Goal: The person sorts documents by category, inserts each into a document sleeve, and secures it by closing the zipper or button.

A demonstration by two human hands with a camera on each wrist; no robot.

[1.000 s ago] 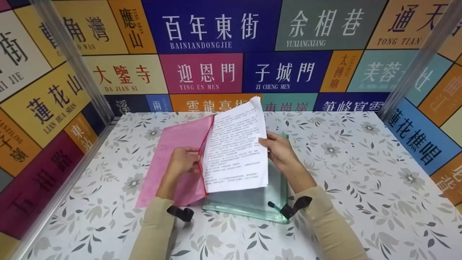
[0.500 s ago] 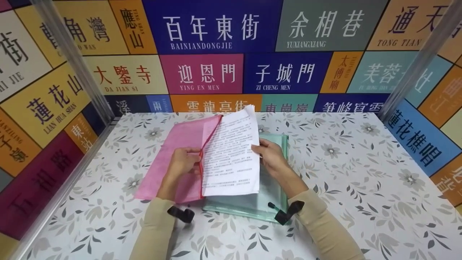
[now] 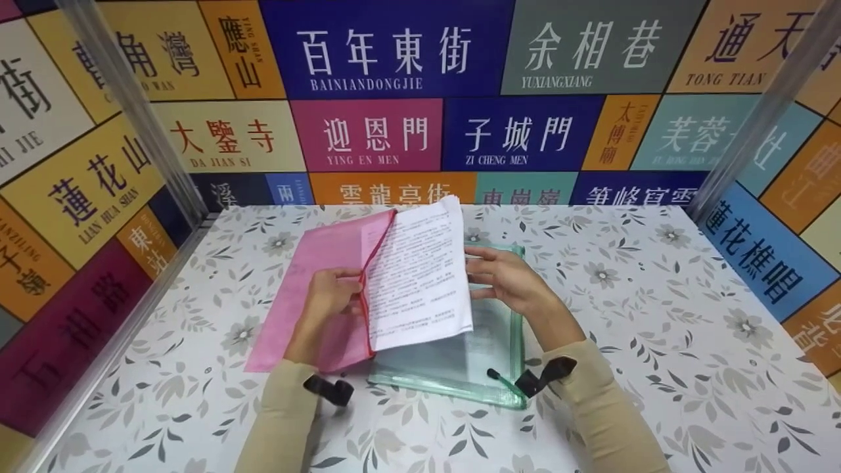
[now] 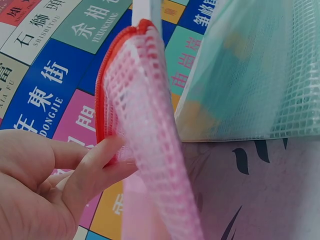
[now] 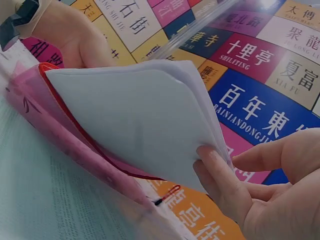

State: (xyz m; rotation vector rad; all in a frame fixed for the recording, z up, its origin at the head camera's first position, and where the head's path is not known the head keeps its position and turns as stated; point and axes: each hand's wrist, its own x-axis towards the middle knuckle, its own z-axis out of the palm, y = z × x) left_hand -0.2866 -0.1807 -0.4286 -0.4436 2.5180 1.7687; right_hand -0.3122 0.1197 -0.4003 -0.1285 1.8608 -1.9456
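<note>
A pink mesh zipper document bag is tilted up at the left of the head view, its red-zippered mouth facing right. My left hand pinches the near side of that mouth between thumb and fingers, as the left wrist view shows with the bag's edge. A stack of printed paper sheets is partly inside the bag, most of it sticking out to the right. My right hand has its fingers extended at the stack's right edge; in the right wrist view the fingertips touch the sheets' back.
Beneath the sheets, a green mesh zipper bag lies flat on the floral-patterned tabletop. Its black-tipped zipper pull shows near the front right corner. Colourful panels with printed characters stand behind and at both sides.
The sheets have shifted left and lower, nearer the pink bag's mouth. My right hand moved left with them, then loosened its pinch and spread its fingers along the edge. My left hand stayed put.
</note>
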